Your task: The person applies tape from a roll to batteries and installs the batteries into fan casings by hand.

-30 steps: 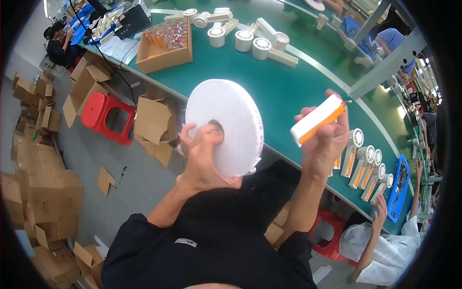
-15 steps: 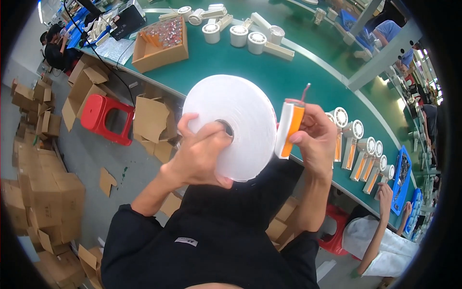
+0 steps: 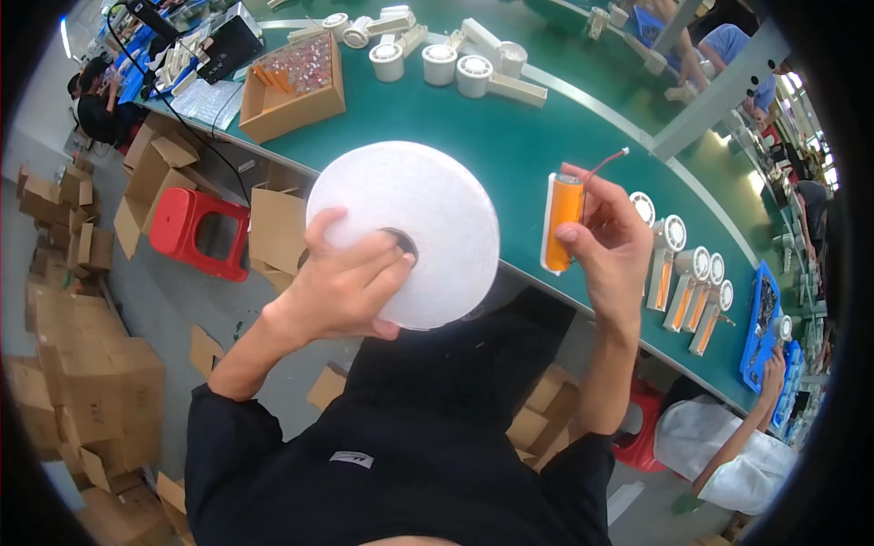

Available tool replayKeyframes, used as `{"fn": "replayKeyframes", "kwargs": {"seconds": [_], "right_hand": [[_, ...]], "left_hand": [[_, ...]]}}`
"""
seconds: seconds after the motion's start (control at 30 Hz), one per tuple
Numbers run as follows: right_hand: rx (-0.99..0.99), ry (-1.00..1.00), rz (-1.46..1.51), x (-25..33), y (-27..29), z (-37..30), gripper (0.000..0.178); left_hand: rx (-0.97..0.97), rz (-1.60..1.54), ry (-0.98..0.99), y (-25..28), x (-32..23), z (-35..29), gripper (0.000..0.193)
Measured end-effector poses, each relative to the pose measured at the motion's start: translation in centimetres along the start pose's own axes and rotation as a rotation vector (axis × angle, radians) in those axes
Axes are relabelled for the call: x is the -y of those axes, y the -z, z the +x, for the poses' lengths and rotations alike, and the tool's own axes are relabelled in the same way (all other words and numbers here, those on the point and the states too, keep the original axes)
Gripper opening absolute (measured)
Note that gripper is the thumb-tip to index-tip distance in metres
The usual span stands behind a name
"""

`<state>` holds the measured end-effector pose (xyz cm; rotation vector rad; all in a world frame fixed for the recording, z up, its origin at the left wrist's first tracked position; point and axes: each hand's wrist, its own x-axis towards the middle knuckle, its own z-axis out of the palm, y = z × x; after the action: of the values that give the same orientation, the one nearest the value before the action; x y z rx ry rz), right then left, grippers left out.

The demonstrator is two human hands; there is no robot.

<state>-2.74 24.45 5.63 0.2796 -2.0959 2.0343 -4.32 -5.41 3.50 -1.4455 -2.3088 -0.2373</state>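
Left hand (image 3: 350, 280) grips white roll (image 3: 432, 196), fingers hooked in core (image 3: 401, 237), presumably for steady hold. Right hand (image 3: 617, 238), apart from roll, pinches orange cylinder (image 3: 566, 207); white strip (image 3: 548, 227) on roll-facing side, red wire (image 3: 603, 164) free above grip, likely avoiding strain.

No text is readable, though the white label (image 3: 351, 459) on the black shirt (image 3: 410, 487) seems marked.

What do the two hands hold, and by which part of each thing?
The left hand holds the white tape roll by its central hole and lower rim; the right hand holds the orange battery by its side.
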Motion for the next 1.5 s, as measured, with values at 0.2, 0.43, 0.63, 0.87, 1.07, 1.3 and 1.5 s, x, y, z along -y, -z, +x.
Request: {"fn": "replayKeyframes", "kwargs": {"seconds": [0.2,0.43,0.63,0.87,1.07,1.3,1.5], "right_hand": [[-0.034,0.191,-0.206,-0.4,-1.6,-0.5,0.055],[0.390,0.134,-0.647,0.3,2.6,-0.1,0.049],[0.063,0.028,-0.463,-2.8,2.1,-1.5,0.047],[-0.040,-0.027,-0.245,-5.2,2.1,-6.7,0.049],[-0.198,-0.151,0.059,-7.2,-0.1,-10.9,0.046],[-0.315,-0.192,0.009,-5.2,-0.3,-14.4,0.046],[-0.489,-0.239,0.155,-6.2,0.5,-17.3,0.046]], "left_hand": [[-0.007,0.016,-0.017,-0.1,-0.5,1.2,0.058],[0.354,0.016,-0.152,-1.3,1.5,0.6,0.069],[0.335,-0.018,0.214,-5.4,9.5,-0.2,0.086],[0.648,-0.211,0.245,-5.6,14.4,3.5,0.092],[-0.113,-0.404,0.577,-8.3,16.9,10.3,0.022],[-0.031,0.282,0.393,-19.6,15.7,21.4,0.063],[0.078,0.090,0.414,-19.4,16.3,23.1,0.058]]}}
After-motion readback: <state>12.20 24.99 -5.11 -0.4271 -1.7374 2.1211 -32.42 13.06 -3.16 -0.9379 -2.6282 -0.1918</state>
